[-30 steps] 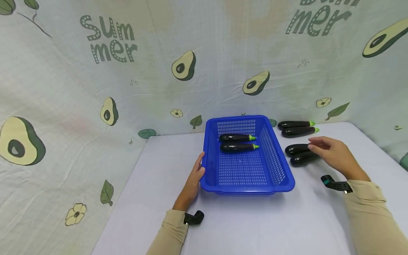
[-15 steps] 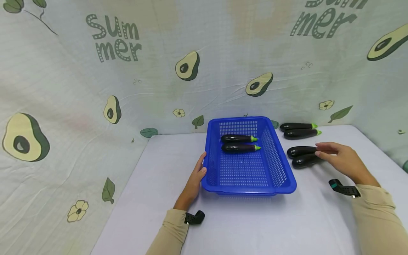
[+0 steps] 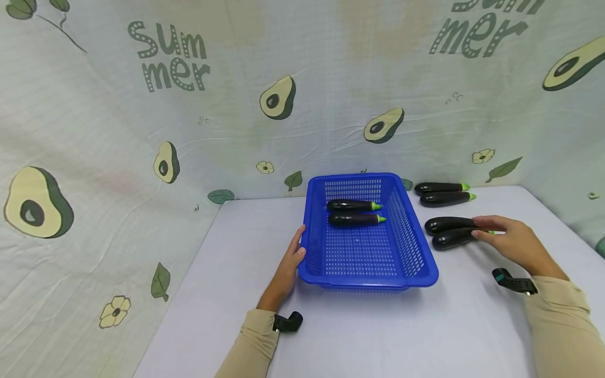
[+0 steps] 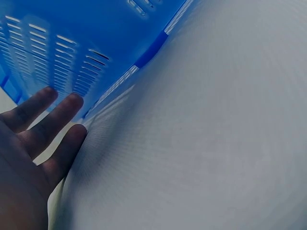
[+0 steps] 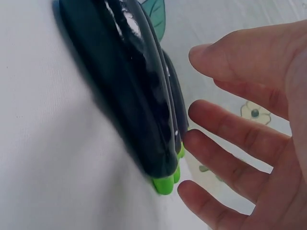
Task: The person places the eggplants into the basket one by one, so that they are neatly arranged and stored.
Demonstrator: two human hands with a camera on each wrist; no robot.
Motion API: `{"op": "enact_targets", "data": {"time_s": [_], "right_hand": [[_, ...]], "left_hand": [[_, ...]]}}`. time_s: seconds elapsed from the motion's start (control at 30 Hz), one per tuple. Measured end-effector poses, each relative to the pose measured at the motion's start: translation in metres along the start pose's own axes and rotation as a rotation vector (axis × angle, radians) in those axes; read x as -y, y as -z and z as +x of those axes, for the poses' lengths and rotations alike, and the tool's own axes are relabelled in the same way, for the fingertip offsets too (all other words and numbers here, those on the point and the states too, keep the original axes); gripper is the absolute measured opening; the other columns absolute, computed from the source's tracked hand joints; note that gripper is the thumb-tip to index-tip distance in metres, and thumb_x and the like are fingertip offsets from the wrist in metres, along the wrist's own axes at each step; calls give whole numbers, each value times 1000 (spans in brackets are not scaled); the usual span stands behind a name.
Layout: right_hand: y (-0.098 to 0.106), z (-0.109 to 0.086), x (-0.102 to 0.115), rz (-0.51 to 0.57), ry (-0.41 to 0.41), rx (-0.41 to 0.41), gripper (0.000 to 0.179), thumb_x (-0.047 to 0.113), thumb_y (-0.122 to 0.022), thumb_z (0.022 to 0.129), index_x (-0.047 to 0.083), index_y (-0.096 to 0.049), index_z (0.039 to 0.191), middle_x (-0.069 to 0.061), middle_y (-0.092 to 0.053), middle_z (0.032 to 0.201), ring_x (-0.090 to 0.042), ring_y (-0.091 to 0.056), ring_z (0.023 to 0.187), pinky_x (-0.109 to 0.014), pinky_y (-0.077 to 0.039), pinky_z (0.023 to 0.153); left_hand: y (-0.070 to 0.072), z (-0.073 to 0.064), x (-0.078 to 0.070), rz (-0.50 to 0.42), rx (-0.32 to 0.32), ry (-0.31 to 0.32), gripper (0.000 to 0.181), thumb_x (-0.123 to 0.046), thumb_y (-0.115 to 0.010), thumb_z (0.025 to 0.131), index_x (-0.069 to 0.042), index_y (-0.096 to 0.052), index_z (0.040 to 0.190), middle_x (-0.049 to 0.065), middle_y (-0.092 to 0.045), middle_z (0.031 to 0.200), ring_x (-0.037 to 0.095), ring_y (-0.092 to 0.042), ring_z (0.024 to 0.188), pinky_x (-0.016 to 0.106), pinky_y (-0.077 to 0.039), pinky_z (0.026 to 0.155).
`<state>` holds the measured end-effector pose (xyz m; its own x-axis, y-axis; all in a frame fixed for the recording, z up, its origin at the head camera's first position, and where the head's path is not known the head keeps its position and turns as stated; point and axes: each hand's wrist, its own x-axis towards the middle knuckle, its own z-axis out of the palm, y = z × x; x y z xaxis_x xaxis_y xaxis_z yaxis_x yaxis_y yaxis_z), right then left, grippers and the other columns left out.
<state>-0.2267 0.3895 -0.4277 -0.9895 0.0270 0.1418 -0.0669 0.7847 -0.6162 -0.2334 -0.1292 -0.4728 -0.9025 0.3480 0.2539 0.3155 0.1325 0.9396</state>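
My left hand (image 3: 284,269) rests its outstretched fingers against the left side of a blue plastic basket (image 3: 368,282). In the left wrist view its fingertips (image 4: 73,101) lie by the slotted basket wall. Inside the basket lie two dark eggplants with green stem ends, a rear eggplant (image 3: 351,205) and a front eggplant (image 3: 353,219). My right hand (image 3: 516,242) is over the stem ends of another pair, a rear eggplant (image 3: 446,225) and a front eggplant (image 3: 451,239). The right wrist view shows its fingers (image 5: 235,129) spread beside the eggplants (image 5: 127,96), gripping nothing.
Two more eggplants, one behind (image 3: 437,187) and one in front (image 3: 444,199), lie at the back right of the white table (image 3: 378,336). A cloth printed with avocados (image 3: 321,68) hangs behind and to the left.
My right hand has shifted to the right along the nearer pair, towards the stem ends. The view has tilted slightly. My left hand and the basket keep their places.
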Motion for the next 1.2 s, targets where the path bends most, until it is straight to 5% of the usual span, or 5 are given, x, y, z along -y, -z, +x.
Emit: {"op": "enact_targets", "data": {"time_s": [0.27, 0.97, 1.2], "right_hand": [[-7, -1, -11, -1, 8, -41, 55, 37, -67, 96, -3, -59, 133, -32, -57, 131, -51, -46, 120, -62, -40, 89], [-17, 1, -13, -45, 68, -49, 54, 32, -74, 92, -2, -60, 132, -37, -48, 137, -60, -39, 124, -71, -33, 93], [-22, 2, -14, -45, 152, -72, 51, 24, -78, 87, -3, -63, 128, -36, -50, 130, -58, -41, 121, -71, -31, 94]], "left_hand": [[0, 0, 1, 13, -3, 1, 58, -41, -33, 106, -37, -16, 161, -7, -12, 166, 21, -10, 152, 59, -7, 118], [-2, 0, 2, 0, -3, 3, 57, -40, -34, 106, -37, -17, 160, -7, -11, 166, 21, -7, 152, 59, -4, 118], [0, 1, 2, -22, -2, 15, 57, -35, -34, 107, -33, -17, 161, -5, -12, 166, 20, -9, 152, 56, -7, 119]]}}
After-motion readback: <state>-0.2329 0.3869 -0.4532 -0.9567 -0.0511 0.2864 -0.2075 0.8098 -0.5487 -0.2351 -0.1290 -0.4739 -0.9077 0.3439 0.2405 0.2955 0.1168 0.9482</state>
